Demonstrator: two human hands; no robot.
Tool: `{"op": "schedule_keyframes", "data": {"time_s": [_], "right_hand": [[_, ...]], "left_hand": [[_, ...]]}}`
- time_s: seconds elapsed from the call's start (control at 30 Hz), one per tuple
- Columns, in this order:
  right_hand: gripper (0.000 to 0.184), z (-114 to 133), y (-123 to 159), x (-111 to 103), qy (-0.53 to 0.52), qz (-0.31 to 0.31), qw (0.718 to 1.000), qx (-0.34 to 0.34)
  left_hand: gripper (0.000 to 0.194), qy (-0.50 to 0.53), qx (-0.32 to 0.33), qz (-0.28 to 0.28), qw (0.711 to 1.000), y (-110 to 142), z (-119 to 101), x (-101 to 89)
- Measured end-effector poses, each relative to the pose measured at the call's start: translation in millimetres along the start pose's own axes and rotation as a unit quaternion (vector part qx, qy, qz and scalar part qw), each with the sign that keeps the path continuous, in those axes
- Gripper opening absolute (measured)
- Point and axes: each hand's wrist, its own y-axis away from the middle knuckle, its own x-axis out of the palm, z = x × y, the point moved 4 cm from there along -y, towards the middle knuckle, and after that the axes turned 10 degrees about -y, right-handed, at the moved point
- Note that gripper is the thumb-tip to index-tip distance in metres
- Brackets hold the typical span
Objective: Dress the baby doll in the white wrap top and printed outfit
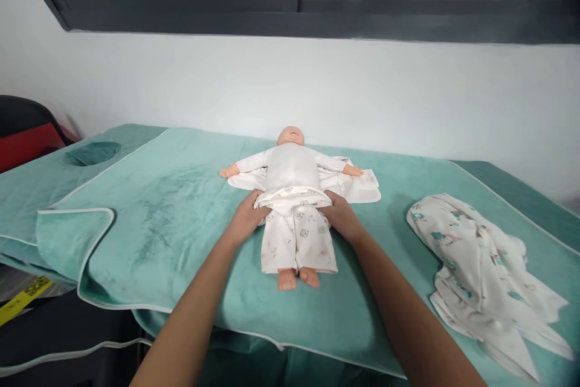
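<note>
A baby doll [292, 160] lies on its back on a teal towel [172, 218], head toward the wall and arms spread. It wears a white top and patterned white trousers [296, 239]. My left hand [247, 215] grips the trousers' waistband at the doll's left-side hip in view. My right hand [339, 215] grips the waistband on the other side. Both hands have fingers curled into the fabric. An open white garment [362, 188] lies spread under the doll's torso.
A crumpled patterned white cloth [480, 266] lies on the towel at the right. The padded table has a face hole [90, 153] at the far left. A white wall and dark window frame stand behind. A dark and red chair [22, 130] sits far left.
</note>
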Motion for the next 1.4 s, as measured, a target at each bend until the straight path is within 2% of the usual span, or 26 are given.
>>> {"op": "schedule_keyframes", "data": {"time_s": [0.07, 0.13, 0.2, 0.27, 0.3, 0.37, 0.47, 0.57, 0.63, 0.67, 0.73, 0.83, 0.87, 0.93, 1.03, 1.13, 1.2, 1.3, 1.4], "right_hand": [[0.029, 4, 10, -2, 0.005, 0.069, 0.998, 0.007], [0.040, 7, 23, -1, -0.016, 0.156, 0.988, 0.004], [0.047, 7, 35, -1, -0.032, 0.203, 0.979, 0.004], [0.041, 3, 42, -1, -0.030, 0.189, 0.982, 0.008], [0.036, 1, 44, -1, -0.030, 0.169, 0.985, 0.010], [0.031, -4, 43, 0, -0.053, 0.118, 0.992, 0.005], [0.031, -9, 40, 4, -0.151, 0.060, 0.987, 0.014], [0.038, -9, 42, 8, -0.225, 0.070, 0.971, 0.051], [0.041, -5, 50, 6, -0.210, 0.100, 0.971, 0.050], [0.044, -3, 55, 4, -0.190, 0.117, 0.974, 0.038], [0.058, 1, 70, -1, -0.129, 0.154, 0.980, 0.010], [0.096, 4, 94, -1, -0.022, 0.180, 0.983, -0.030], [0.105, 4, 101, 2, 0.011, 0.171, 0.984, -0.043], [0.111, 5, 111, 10, 0.055, 0.129, 0.988, -0.068], [0.100, 8, 119, 24, 0.058, 0.056, 0.993, -0.087], [0.079, 9, 122, 30, 0.027, 0.033, 0.998, -0.035], [0.071, 10, 123, 30, 0.013, 0.037, 0.999, 0.007], [0.066, 17, 125, 29, -0.028, 0.059, 0.997, 0.029], [0.058, 24, 131, 33, -0.123, 0.109, 0.985, 0.050]], "left_hand": [[0.042, 0.004, 0.028, 0.054, 0.998, 7, -1, -0.3], [0.057, -0.019, 0.063, 0.080, 0.995, 15, -1, -1.3], [0.047, -0.058, 0.089, 0.075, 0.991, 23, 0, -1.9], [0.027, -0.092, 0.099, 0.051, 0.989, 28, 1, -1.5], [0.024, -0.100, 0.097, 0.035, 0.990, 30, 2, -1.1], [0.023, -0.098, 0.080, 0.007, 0.992, 33, 2, 0.0], [0.023, -0.075, 0.042, -0.026, 0.996, 37, -2, 2.1], [0.020, -0.047, -0.010, -0.049, 0.998, 42, -7, 3.2], [0.023, -0.025, -0.039, -0.037, 0.998, 49, -9, 3.2], [0.032, -0.015, -0.039, -0.019, 0.999, 53, -9, 3.1], [0.061, -0.007, -0.009, 0.027, 1.000, 66, -11, 2.2], [0.108, -0.066, 0.089, 0.084, 0.990, 89, -14, 3.2], [0.116, -0.098, 0.115, 0.099, 0.984, 97, -16, 5.6], [0.118, -0.156, 0.143, 0.109, 0.971, 108, -19, 12.3], [0.109, -0.214, 0.159, 0.067, 0.961, 112, -26, 20.0], [0.104, -0.235, 0.170, 0.040, 0.956, 109, -32, 22.4], [0.099, -0.234, 0.172, 0.034, 0.956, 109, -36, 20.5], [0.084, -0.212, 0.159, 0.023, 0.964, 113, -43, 14.9], [0.069, -0.168, 0.079, 0.020, 0.982, 120, -51, 8.5]]}}
